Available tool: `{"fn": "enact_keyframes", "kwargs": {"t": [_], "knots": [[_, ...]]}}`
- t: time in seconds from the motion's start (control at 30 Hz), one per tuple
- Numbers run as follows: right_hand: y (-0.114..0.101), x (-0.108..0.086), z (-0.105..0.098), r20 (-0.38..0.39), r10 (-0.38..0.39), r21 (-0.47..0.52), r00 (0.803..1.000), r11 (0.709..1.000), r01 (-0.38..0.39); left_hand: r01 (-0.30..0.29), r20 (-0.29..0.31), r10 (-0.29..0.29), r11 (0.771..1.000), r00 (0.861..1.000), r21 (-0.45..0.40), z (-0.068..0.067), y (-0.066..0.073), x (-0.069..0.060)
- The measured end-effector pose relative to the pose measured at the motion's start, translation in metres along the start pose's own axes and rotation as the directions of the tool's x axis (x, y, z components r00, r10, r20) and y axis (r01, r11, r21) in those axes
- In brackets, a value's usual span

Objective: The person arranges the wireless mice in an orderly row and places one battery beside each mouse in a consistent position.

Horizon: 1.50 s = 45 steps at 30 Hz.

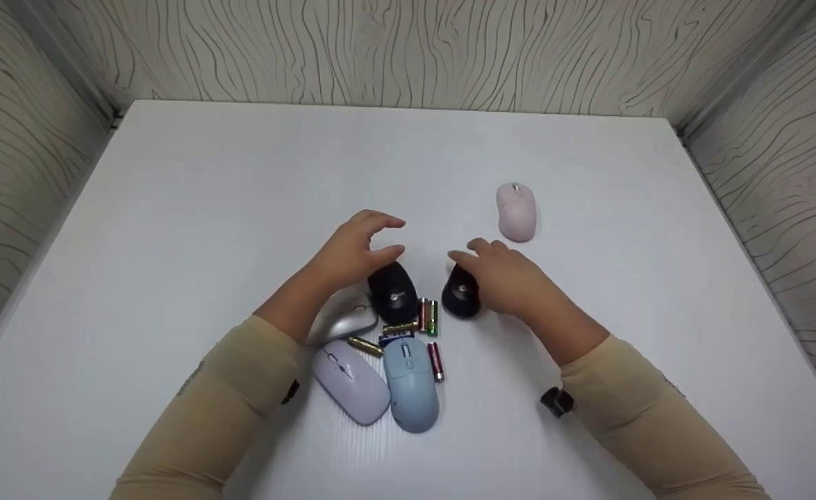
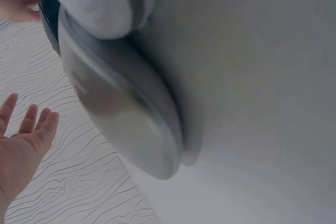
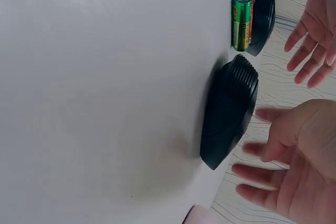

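My left hand (image 1: 355, 250) hovers with fingers spread above the far end of a black mouse (image 1: 394, 295). In the left wrist view that hand (image 2: 26, 150) holds nothing, and a silver mouse (image 2: 121, 114) lies near the camera. Beside a second black mouse (image 1: 460, 295) is my right hand (image 1: 508, 278), which partly covers it from above. The right wrist view shows this hand (image 3: 299, 166) with loosely bent fingers, not wrapped round the black mouse (image 3: 228, 114); whether a fingertip touches it I cannot tell.
Several batteries (image 1: 433, 318) lie between and below the black mice. A lilac mouse (image 1: 352, 382) and a light blue mouse (image 1: 411, 385) sit nearer me. Farther off at the right is a pink mouse (image 1: 517, 212). Patterned panels (image 1: 408, 55) border the white table (image 1: 255, 173).
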State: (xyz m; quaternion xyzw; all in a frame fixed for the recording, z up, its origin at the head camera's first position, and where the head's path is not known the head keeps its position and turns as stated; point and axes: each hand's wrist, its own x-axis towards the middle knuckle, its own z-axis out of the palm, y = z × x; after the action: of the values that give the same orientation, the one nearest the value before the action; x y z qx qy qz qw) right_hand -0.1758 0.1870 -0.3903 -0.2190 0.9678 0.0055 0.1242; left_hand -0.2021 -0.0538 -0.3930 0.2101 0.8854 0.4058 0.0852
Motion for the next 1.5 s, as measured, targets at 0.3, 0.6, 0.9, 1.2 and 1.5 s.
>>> {"fn": "enact_keyframes", "kwargs": {"t": [0.3,0.6,0.9,1.2,1.5], "knots": [[-0.007,0.005,0.005,-0.014,0.317,0.103,0.948,0.944,-0.314,0.038,0.011,-0.038,0.999,0.999,-0.005,0.002,0.001,-0.001],[-0.014,0.008,0.016,0.023,0.318,0.124,0.948,0.94,-0.318,0.04,0.012,-0.04,0.999,0.999,-0.016,0.003,0.001,-0.002],[-0.013,0.005,0.015,0.015,0.254,0.17,0.967,0.952,-0.252,0.006,0.007,-0.006,1.0,1.0,-0.007,0.003,-0.002,-0.004],[-0.012,0.001,0.019,0.018,0.262,0.222,0.965,0.94,-0.259,0.022,0.007,-0.022,1.0,1.0,-0.003,0.001,-0.002,-0.005],[-0.01,-0.002,0.023,0.006,0.263,0.238,0.965,0.937,-0.257,0.027,0.008,-0.027,1.0,1.0,-0.011,0.0,-0.002,-0.007]]}}
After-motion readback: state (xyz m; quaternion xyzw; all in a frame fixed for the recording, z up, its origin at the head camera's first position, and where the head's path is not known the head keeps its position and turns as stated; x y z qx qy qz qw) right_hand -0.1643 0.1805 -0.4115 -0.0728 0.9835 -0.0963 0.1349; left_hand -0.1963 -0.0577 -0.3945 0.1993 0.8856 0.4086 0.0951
